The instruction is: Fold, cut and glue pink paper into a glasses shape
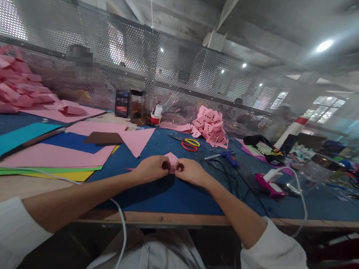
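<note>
On the near side of the scissors (182,141): I see a small piece of pink paper (171,159) between the two hands, one corner pointing away from the person. I cannot tell whether it lies flat or is lifted a little.
Left hand (154,168): nearer than the scissors and to their left; fingers curled nearly closed, pinching the paper's left side as I read it, tips partly hidden.
Right hand (192,173): straight on the near side of the scissors; fingers folded in and close together, apparently pinching the paper's right side.
Paper and fingers: the paper sits in the narrow gap between the fingertips, so I judge neither hand nearer. Its long axis escapes me, as the fingers cover both sides.
Pink sheet (137,141): left of the scissors, a corner pointing toward the person.
Glue gun (231,158): right of the scissors, its dark cord (225,175) running toward the person, beside the right forearm.
Pink pile (210,126): just beyond the scissors, to the right.
Table edge (163,218): well on the near side of the scissors; I see a stretch of blue mat (176,200) between it and the hands.
</note>
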Available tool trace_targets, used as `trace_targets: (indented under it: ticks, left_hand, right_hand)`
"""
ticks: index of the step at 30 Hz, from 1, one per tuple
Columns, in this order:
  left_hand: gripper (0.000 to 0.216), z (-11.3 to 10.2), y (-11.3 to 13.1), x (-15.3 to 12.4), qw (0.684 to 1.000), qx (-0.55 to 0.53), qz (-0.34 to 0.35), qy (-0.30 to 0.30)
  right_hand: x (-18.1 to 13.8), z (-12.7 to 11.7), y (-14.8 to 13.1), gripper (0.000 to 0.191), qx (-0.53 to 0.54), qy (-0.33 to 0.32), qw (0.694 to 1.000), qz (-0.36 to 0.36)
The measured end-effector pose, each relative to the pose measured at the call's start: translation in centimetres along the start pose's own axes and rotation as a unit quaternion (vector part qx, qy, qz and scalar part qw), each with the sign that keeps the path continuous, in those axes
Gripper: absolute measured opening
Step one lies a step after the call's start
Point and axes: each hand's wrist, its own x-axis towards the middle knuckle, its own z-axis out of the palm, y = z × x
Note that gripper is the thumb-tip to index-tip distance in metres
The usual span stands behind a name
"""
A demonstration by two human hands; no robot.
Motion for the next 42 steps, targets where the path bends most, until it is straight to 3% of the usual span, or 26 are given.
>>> trace_targets:
  ticks: [16, 42]
  left_hand:
    - [0.019, -0.5, -0.8, 0.0, 1.000, -0.007, 0.027, -0.013]
    - [0.012, -2.0, -2.2, -1.3, 1.000, -0.009, -0.010, -0.025]
  right_hand:
    - [-0.7, -1.3, 1.0, 0.010, -0.010, -0.020, 1.000, 0.007]
    - [-0.9, -2.4, 3.3, 0.013, -0.025, -0.060, 0.998, 0.018]
